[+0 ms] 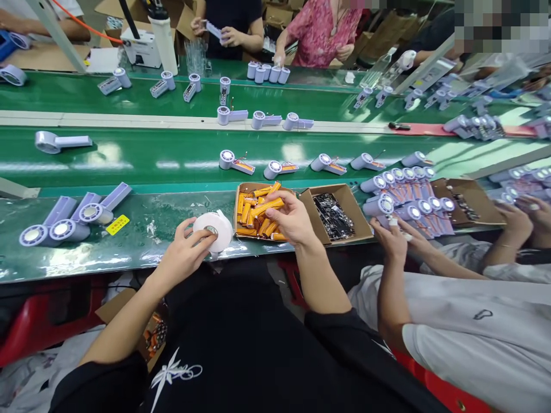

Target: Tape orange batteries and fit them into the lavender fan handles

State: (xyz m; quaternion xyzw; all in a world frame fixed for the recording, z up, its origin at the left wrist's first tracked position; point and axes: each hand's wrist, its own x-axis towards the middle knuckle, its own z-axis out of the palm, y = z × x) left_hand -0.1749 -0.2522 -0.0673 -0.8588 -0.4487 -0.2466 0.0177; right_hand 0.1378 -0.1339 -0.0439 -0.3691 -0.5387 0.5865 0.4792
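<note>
My left hand (186,248) grips a roll of white tape (222,230) at the bench edge, its fingers at the roll's core. Between the thumb and fingers of my right hand (297,222) is an orange cylindrical battery (267,206), raised just over a cardboard box (236,213) full of similar batteries. To the right of that box, a second carton (358,225) holds small black parts with wires. Left of the tape, several lilac handheld fan bodies (69,230) lie by a yellow label (117,225).
A green conveyor (172,152) runs across in front, carrying spaced fan bodies (275,168), some with wires and orange batteries. At right, a co-worker's hands (392,234) handle a fan beside a cluster of fans (413,198). Other people work across the line. A red stool (51,318) stands below left.
</note>
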